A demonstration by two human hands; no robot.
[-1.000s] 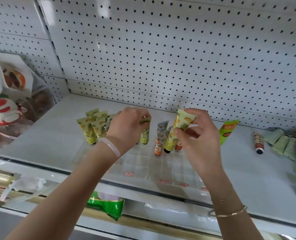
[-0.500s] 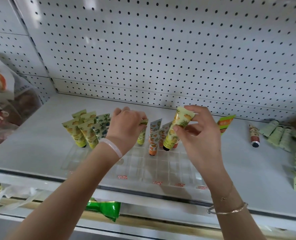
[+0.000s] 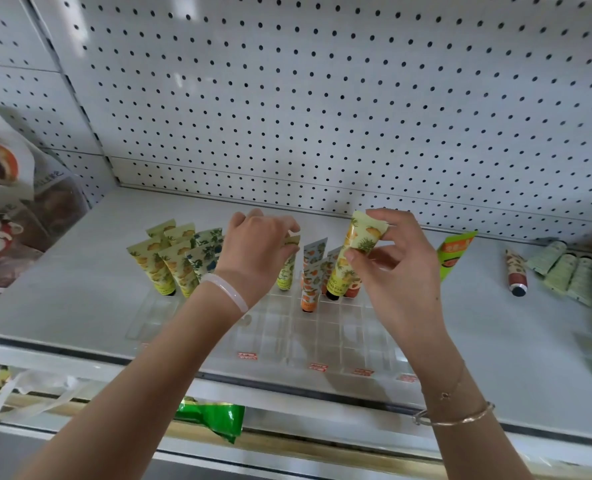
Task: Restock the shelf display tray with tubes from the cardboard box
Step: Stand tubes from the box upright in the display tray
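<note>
Head view — right hand (image 3: pixel 396 271) fingers (image 3: pixel 377 216) pinch pineapple tube (image 3: pixel 353 254); left hand (image 3: pixel 256 251) fingers pinch green tube (image 3: pixel 287 271).

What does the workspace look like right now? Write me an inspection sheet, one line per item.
Surface: white shelf with a pegboard back wall.
Job's things: clear divided tray, front cells empty; tubes standing cap-down in its back rows; cardboard box not in view.
Clutter: loose tubes lying at the right; one red-capped tube lying apart from them.
Grippers: left hand pinches a tube top; right hand holds a pineapple-print tube upright over the tray.
Cables: nothing seen.
Surroundings: snack bags at the left; green packet below the shelf.
</note>
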